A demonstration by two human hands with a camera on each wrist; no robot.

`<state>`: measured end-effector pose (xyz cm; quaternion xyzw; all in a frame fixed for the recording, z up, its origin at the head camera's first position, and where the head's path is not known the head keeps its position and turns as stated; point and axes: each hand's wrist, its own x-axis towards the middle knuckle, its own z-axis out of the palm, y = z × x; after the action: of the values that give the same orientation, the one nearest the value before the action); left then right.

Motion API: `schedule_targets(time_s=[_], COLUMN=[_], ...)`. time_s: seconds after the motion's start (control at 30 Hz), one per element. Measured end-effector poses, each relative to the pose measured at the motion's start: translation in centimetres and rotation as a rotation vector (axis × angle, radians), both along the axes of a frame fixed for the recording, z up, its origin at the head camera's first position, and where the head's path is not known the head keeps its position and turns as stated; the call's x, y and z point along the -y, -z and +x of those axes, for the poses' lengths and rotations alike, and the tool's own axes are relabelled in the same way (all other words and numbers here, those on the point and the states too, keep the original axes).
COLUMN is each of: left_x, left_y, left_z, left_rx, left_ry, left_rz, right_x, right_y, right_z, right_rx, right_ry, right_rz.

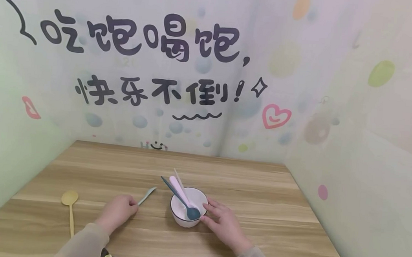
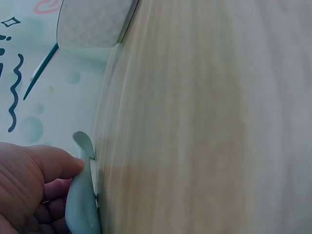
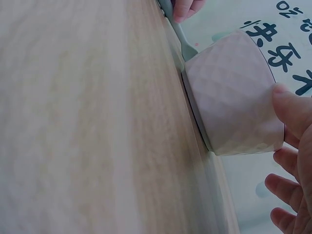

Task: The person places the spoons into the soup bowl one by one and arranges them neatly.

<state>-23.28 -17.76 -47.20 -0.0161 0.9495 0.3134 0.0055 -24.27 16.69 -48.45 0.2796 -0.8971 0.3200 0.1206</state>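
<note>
My left hand (image 1: 120, 210) pinches a pale green utensil (image 2: 82, 204) between thumb and fingers, low over the wooden table; its handle is thick and its far end small and flattened. Left of that hand lies a yellow spoon (image 1: 70, 198) with a round head. A white bowl (image 1: 182, 223) with a dark rim and dimpled wall stands upright on the table. My right hand (image 1: 226, 225) holds its right side by the rim, the other fingers spread alongside. Inside lean a dark teal spoon (image 1: 193, 213), a lilac-handled utensil (image 1: 178, 187) and a thin pale stick (image 1: 176, 174).
The wooden table (image 1: 251, 190) meets a printed wall (image 1: 198, 136) at the back, with pale side walls at left (image 1: 11, 132) and right (image 1: 376, 186). Both sleeves come in from the front edge, each with a dark strap at the wrist.
</note>
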Motion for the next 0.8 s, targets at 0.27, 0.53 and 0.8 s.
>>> schedule_targets(time_s=[0.27, 0.53, 0.8], left_x=[0.9, 1.8, 2.4], left_y=[0.0, 0.2, 0.4], left_z=[-0.3, -0.7, -0.8], left_rx=[0.005, 0.035, 0.054], left_ry=[-0.024, -0.056, -0.091], left_rz=[0.028, 0.074, 0.121], right_x=[0.0, 0.0, -0.1], right_y=[0.0, 0.2, 0.1], right_z=[0.1, 0.0, 0.0], right_rx=[-0.014, -0.04, -0.019], right_ry=[-0.003, 0.003, -0.005], right_rz=[-0.001, -0.001, -0.005])
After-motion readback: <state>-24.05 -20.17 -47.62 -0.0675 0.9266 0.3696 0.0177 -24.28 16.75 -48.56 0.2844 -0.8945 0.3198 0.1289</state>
